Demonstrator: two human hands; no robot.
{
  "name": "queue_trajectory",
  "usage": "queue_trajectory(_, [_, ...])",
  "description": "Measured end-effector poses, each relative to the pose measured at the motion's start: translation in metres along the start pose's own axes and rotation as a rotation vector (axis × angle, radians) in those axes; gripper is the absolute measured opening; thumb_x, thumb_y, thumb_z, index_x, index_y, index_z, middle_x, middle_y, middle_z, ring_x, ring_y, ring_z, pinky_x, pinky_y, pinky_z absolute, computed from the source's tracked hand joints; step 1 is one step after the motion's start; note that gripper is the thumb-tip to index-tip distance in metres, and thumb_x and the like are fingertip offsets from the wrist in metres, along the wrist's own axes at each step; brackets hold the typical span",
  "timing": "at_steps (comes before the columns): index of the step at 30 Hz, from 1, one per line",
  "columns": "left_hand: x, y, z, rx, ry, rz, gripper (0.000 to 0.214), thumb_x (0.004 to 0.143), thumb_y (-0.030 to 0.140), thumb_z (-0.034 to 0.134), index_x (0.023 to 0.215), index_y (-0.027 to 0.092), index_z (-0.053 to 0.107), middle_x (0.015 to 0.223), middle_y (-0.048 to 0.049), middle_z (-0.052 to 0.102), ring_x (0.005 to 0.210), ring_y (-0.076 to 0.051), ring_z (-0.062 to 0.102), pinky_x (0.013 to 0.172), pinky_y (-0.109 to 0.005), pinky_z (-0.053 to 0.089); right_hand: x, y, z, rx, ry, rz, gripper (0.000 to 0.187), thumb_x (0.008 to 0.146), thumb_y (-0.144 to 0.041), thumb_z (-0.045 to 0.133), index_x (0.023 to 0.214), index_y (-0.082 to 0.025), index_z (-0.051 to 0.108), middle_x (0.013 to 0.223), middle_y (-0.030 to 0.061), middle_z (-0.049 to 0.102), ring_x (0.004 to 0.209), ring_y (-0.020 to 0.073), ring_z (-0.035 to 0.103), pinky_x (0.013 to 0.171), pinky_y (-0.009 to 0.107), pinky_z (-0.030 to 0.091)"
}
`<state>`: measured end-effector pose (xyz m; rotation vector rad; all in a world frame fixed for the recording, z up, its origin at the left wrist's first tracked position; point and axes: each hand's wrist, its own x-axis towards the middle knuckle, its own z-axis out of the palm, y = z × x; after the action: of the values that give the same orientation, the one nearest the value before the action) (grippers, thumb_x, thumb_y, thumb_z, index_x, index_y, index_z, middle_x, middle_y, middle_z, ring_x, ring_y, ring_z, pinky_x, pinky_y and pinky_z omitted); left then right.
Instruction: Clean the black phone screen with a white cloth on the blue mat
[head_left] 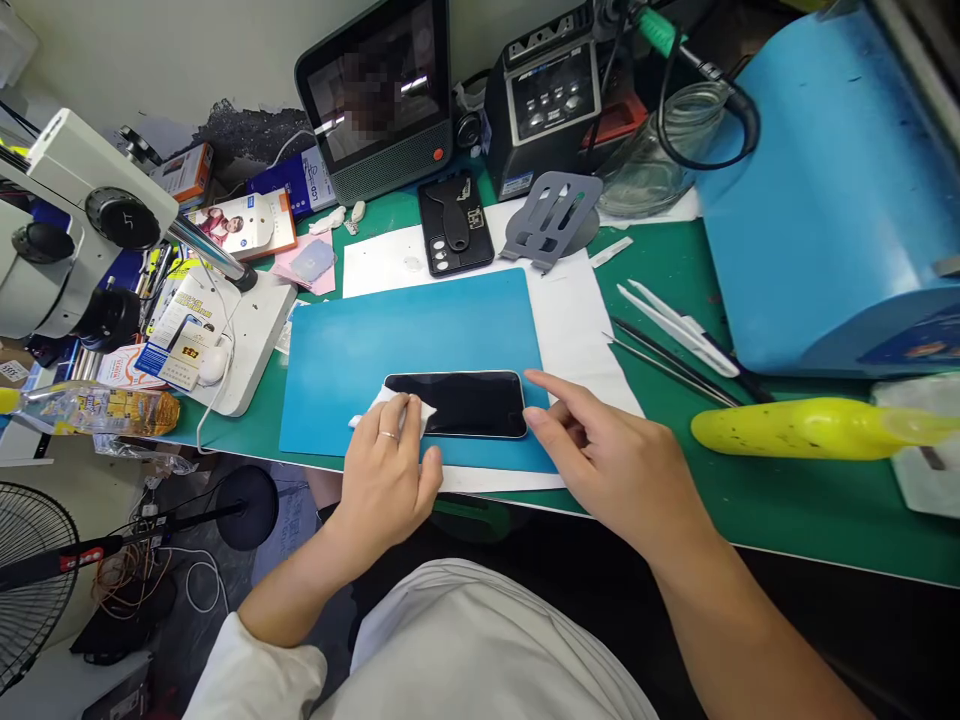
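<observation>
A smartphone (476, 404) with a dark screen lies flat on a blue mat (405, 325). My left hand (391, 470) presses a white wiping cloth (373, 402) onto the phone's left end. Its fingers lie over the cloth, which sticks out on both sides of them. At the phone's right end is my right hand (611, 455), thumb and index finger apart. Those two fingertips are at the short edge, the thumb seemingly touching it; the other fingers curl under and are partly hidden. Nothing is gripped in this hand.
Behind the mat are a black phone case (455, 225) and a grey folding stand (553, 218). Tweezers (679, 325) and a yellow bottle (795, 428) lie right. A microscope (97, 210) and a bottle of amber liquid (97, 408) are left. A smart display (375, 100) stands at the back.
</observation>
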<state>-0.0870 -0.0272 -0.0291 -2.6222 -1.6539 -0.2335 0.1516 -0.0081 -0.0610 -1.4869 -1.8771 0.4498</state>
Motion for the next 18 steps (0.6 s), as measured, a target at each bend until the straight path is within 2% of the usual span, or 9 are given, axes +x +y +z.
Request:
queue_trajectory(4, [0.001, -0.002, 0.000, -0.005, -0.034, 0.015, 0.058, 0.111, 0.040, 0.041, 0.154, 0.001, 0.046, 0.150, -0.0282, 0.056, 0.139, -0.039, 0.055, 0.117, -0.055, 0.047, 0.000, 0.002, 0.001, -0.009, 0.010, -0.001, 0.041, 0.108, -0.038, 0.052, 0.132, -0.012, 0.072, 0.070, -0.0008, 0.070, 0.053, 0.0127, 0.061, 0.050, 0.027, 0.042])
queue_trajectory(7, [-0.002, -0.003, -0.005, -0.058, -0.054, 0.040, 0.058, 0.112, 0.045, 0.040, 0.154, 0.006, 0.047, 0.153, -0.0261, 0.057, 0.140, -0.039, 0.056, 0.116, -0.056, 0.048, 0.000, 0.002, 0.001, 0.019, 0.008, -0.014, 0.041, 0.108, -0.038, 0.052, 0.132, -0.011, 0.071, 0.070, -0.0011, 0.070, 0.052, 0.0124, 0.060, 0.050, 0.028, 0.042])
queue_trajectory(11, [-0.003, -0.009, -0.011, -0.139, 0.016, 0.033, 0.049, 0.113, 0.043, 0.040, 0.148, 0.012, 0.054, 0.161, -0.0225, 0.051, 0.141, -0.034, 0.057, 0.115, -0.052, 0.050, 0.002, 0.001, 0.003, 0.011, 0.022, -0.030, 0.040, 0.107, -0.037, 0.054, 0.131, -0.011, 0.072, 0.070, -0.0009, 0.070, 0.055, 0.0141, 0.063, 0.050, 0.029, 0.042])
queue_trajectory(13, [-0.001, -0.013, -0.007, -0.130, 0.018, 0.041, 0.054, 0.113, 0.045, 0.041, 0.154, 0.011, 0.047, 0.167, -0.0235, 0.044, 0.150, -0.036, 0.051, 0.120, -0.053, 0.047, 0.002, 0.001, 0.003, 0.018, 0.028, -0.028, 0.040, 0.107, -0.038, 0.053, 0.131, -0.011, 0.071, 0.070, -0.0010, 0.070, 0.055, 0.0145, 0.064, 0.051, 0.029, 0.044])
queue_trajectory(18, [0.006, -0.018, 0.006, -0.037, -0.115, 0.025, 0.074, 0.113, 0.055, 0.034, 0.168, 0.007, 0.023, 0.173, -0.0239, 0.033, 0.163, -0.038, 0.029, 0.129, -0.057, 0.037, 0.002, 0.001, 0.002, 0.047, 0.010, -0.036, 0.042, 0.108, -0.038, 0.051, 0.134, -0.011, 0.070, 0.070, -0.0011, 0.069, 0.055, 0.0146, 0.064, 0.051, 0.029, 0.045])
